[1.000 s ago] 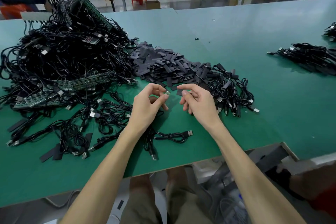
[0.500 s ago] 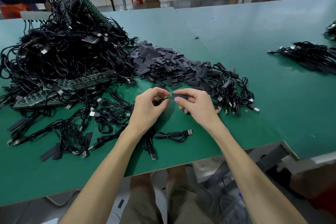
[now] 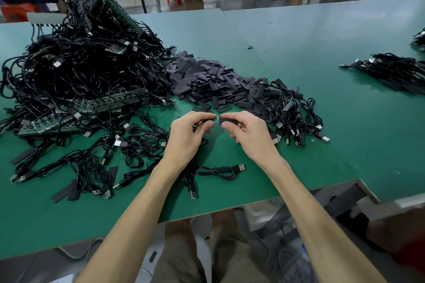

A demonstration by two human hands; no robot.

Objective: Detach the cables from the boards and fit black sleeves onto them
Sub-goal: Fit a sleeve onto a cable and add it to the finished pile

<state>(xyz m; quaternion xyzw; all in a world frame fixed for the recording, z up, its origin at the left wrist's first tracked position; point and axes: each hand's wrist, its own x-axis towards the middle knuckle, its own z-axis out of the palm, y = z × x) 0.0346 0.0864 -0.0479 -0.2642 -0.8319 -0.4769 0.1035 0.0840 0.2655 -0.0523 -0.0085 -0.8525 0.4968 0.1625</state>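
A black sleeve (image 3: 224, 120), pinched between thumb and fingers of the right hand (image 3: 248, 135), meets the bare tip of a cable (image 3: 215, 118) pinched by the left hand (image 3: 186, 138). Both are over the green bench (image 3: 299, 156), just on the near side of the sleeve pile (image 3: 213, 80). Left of that pile lies a heap of cables and boards (image 3: 80, 71); at its right edge lies a cluster of sleeved cables (image 3: 287, 110).

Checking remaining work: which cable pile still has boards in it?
The big heap on the left: green boards lie in it and one leans on top. The pile right of the sleeves and the far-right pile show cables only.
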